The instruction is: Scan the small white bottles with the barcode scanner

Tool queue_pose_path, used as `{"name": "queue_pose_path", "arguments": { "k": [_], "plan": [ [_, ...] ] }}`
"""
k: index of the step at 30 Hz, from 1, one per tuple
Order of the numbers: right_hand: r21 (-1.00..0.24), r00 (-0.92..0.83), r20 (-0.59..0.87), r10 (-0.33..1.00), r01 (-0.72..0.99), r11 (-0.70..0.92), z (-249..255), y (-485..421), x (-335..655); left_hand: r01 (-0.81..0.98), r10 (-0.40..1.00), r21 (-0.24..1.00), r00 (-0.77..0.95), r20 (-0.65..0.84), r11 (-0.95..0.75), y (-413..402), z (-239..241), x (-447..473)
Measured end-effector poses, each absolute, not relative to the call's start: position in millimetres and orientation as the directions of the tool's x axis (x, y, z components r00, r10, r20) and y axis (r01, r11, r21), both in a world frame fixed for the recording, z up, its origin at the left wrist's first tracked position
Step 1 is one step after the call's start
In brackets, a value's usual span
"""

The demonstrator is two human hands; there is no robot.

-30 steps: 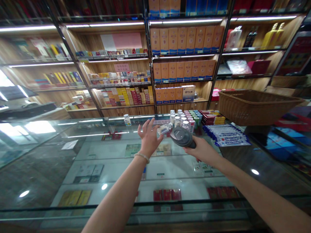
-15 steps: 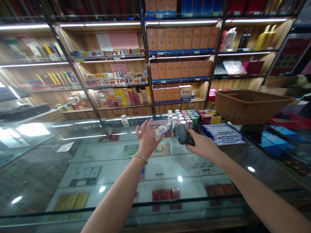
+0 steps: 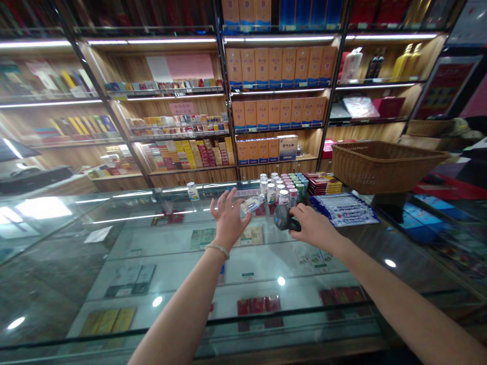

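Seemingly partway through handling, the left hand (image 3: 227,219) pinches a tilted bottle (image 3: 251,204) over the glass bench (image 3: 139,209), near the barcode scanner (image 3: 281,218) gripped by the right hand (image 3: 311,224). One white-capped bottle (image 3: 193,192) stands apart; grouped bottles (image 3: 271,193) stand behind the scanner, how many finished unclear.

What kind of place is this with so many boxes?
It looks like a shop: rows of matching orange boxes stand on display, red packs show inside a glass counter, and the right hand holds what seems a barcode scanner.
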State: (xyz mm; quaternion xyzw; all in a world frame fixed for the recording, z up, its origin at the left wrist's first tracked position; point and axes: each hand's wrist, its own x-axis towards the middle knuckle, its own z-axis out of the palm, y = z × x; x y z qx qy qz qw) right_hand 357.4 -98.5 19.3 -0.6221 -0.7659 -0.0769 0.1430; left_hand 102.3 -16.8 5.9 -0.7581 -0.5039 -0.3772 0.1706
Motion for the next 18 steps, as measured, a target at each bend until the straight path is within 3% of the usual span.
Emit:
{"name": "queue_pose_path", "arguments": {
  "k": [11,15,18],
  "plan": [
    [-0.008,-0.273,0.318,0.908,0.957,0.291,9,-101,359,0.888,0.641,0.127,0.213,0.737,-0.442,-18,6,103],
    [-0.064,-0.248,0.303,0.92,0.958,0.279,5,-97,363,0.891,0.637,0.122,0.212,0.741,-0.438,-17,5,102],
    [-0.176,-0.148,0.364,0.92,0.959,0.224,13,-89,366,0.893,0.632,0.121,0.206,0.747,-0.433,-17,5,102]
  ]
}}
